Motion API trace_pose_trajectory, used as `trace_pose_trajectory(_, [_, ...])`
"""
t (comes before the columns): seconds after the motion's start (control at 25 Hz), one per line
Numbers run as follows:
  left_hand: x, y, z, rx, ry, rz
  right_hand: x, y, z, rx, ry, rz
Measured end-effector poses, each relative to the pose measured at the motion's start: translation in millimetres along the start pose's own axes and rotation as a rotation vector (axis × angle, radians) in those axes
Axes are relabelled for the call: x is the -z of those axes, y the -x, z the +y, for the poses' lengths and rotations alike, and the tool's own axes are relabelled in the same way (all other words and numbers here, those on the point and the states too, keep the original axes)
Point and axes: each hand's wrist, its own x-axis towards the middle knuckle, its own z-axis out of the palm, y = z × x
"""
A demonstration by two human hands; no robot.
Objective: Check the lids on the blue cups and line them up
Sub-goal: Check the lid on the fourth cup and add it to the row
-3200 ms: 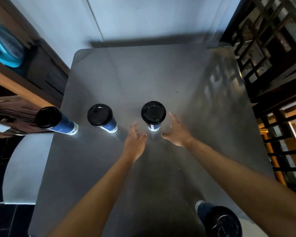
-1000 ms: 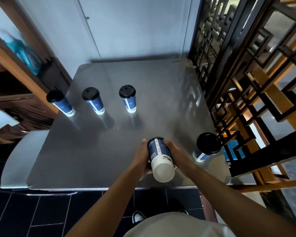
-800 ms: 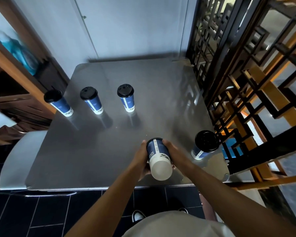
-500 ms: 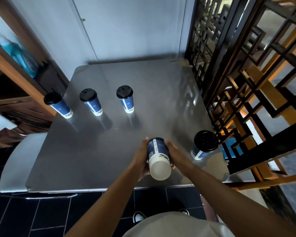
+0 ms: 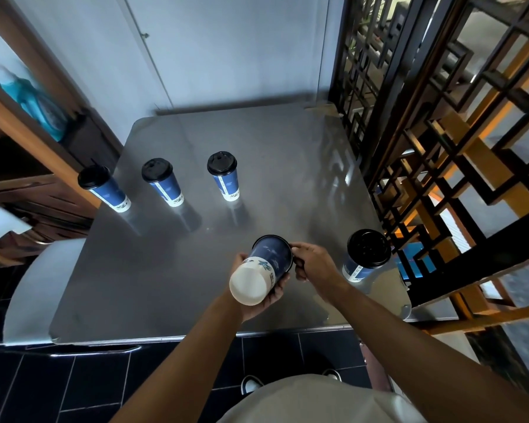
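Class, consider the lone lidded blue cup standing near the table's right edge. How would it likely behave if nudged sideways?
The lone cup looks tall with a base narrower than its black lid, so it would probably tip rather than slide. The steel table looks smooth, so a low push might skate it along. On its side, it would likely roll in a curve, being tapered.

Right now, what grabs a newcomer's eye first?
The tipped cup at the near middle of the steel table: the left hand holds its pale base toward the camera, while the right hand grips its lid end. Behind it, three lidded blue cups stand in a row at the left. One more cup stands alone near the right edge.
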Motion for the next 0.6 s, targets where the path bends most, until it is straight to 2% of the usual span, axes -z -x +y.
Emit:
trace_pose_trajectory(0.16, [-7.0,3.6,10.3,0.002,-0.081,-0.018,-2.2,0.7,-5.0,0.017,0.031,0.007])
trace_pose_trajectory(0.36, [9.0,-0.4,0.7,-0.351,-0.717,0.110,1.3,1.2,-7.9,-0.028,0.025,-0.018])
trace_pose_trajectory(0.44, [21.1,-6.2,-3.9,-0.473,-0.956,0.139,5.5,-1.5,-7.6,-0.009,0.140,-0.074])
trace_pose_trajectory(0.52, [23.3,-6.7,-10.9,-0.528,-1.090,0.165,8.7,-1.7,-4.3,0.023,0.330,-0.101])
trace_pose_trajectory(0.6, [18.4,-2.6,-19.1,-0.510,-1.130,0.194,10.1,0.2,1.8,0.033,0.399,-0.094])
